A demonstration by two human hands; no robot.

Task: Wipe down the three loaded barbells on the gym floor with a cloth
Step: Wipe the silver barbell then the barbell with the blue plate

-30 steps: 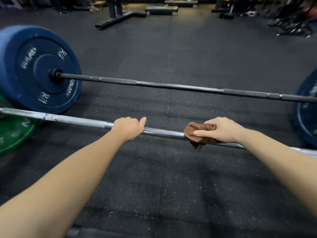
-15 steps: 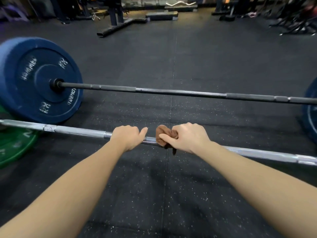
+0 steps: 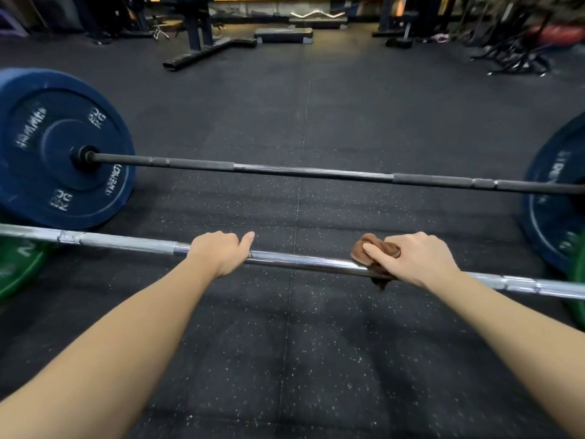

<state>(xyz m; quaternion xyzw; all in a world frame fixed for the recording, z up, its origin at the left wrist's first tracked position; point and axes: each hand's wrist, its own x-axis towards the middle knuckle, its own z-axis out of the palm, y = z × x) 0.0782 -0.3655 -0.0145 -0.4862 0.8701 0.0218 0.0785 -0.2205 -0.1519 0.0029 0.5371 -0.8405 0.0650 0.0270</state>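
Observation:
A chrome barbell (image 3: 304,263) lies across the floor in front of me, with green plates (image 3: 19,270) at its left end. My left hand (image 3: 218,251) grips its shaft left of centre. My right hand (image 3: 411,258) holds a brown cloth (image 3: 373,251) wrapped over the shaft right of centre. Behind it lies a black barbell (image 3: 316,171) with a blue plate (image 3: 60,147) on the left and another blue plate (image 3: 557,198) on the right. A third barbell is not visible.
Black speckled rubber floor (image 3: 285,359) lies under me. A bench base (image 3: 205,49), a step platform (image 3: 283,34) and racks with gear (image 3: 512,36) stand far back along the wall.
My right hand slid the cloth left along the chrome shaft until it was close beside my left hand, then back to the right. My left hand kept its grip in place.

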